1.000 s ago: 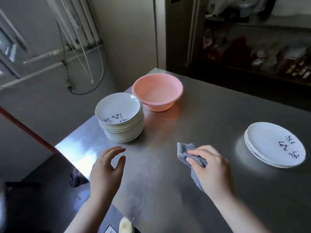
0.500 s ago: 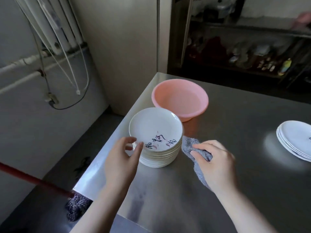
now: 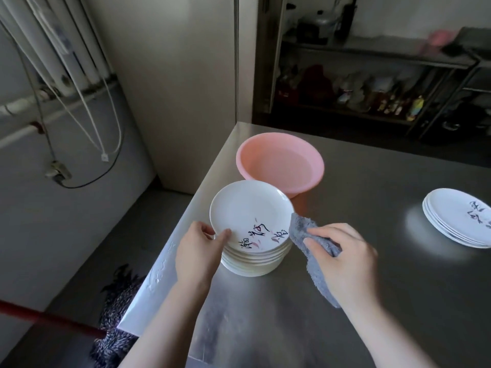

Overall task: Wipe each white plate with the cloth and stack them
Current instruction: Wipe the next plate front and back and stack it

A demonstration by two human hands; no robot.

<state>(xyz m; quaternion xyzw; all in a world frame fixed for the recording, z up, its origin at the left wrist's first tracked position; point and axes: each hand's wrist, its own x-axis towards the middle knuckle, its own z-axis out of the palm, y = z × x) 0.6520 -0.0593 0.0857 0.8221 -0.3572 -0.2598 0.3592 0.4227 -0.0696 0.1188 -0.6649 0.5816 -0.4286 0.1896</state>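
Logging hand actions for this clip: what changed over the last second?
The left hand reached forward and now grips the top plate of the tall stack, tilting it up. The right hand still holds the grey cloth; pink basin and small stack unmoved.

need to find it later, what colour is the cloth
Grey-blue cloth, gripped in the right hand, head view.

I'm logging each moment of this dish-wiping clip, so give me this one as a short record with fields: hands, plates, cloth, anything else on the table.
left hand: grips the near-left rim of the top plate, thumb on top, plate tilted up
right hand: holds the grey cloth beside that plate
tall stack: white plates under the lifted one, near the table's left edge
small stack: a few plates at far right
pink basin: behind the tall stack
table: bare steel
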